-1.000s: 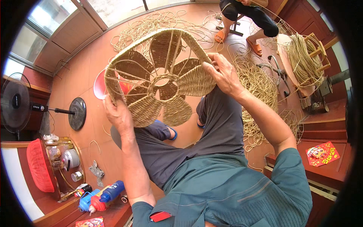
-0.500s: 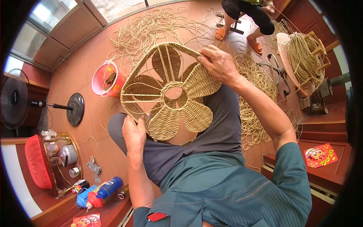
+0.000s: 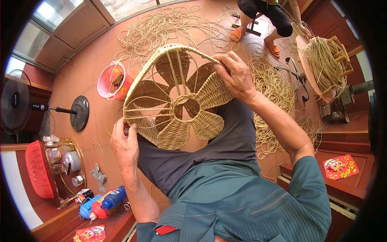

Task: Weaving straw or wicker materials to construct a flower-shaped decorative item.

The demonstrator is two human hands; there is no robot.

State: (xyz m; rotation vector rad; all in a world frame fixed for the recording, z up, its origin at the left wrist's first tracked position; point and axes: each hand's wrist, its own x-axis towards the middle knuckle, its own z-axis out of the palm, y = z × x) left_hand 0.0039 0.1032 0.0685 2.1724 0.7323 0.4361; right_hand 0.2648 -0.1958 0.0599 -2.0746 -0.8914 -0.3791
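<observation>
Above my lap I hold a woven cord flower frame [image 3: 207, 127] with a rounded rim. It shows thick petals around a round central ring. Two front petals are fully woven, and so is the one by my right hand; at the upper left only bare cords span the gaps. Through these gaps a second set of darker petals shows behind. My left hand [image 3: 125, 144] pinches the rim's lower left corner between thumb and fingers. At the upper right, my right hand [image 3: 236, 76] is closed on the rim, its fingertips partly hidden.
Loose cord [image 3: 276, 94] lies heaped at right, with more cord [image 3: 161, 30] at the back. A red bucket [image 3: 121, 92] stands left, near a fan base [image 3: 80, 115]. Flasks [image 3: 113, 197] sit lower left. A co-worker's hand [image 3: 305, 32] is by a cord coil [image 3: 324, 60].
My left hand has moved left with the frame's lower left corner, and the frame has tilted, showing more of the back petals. The co-worker's hand has come down towards the cord coil.
</observation>
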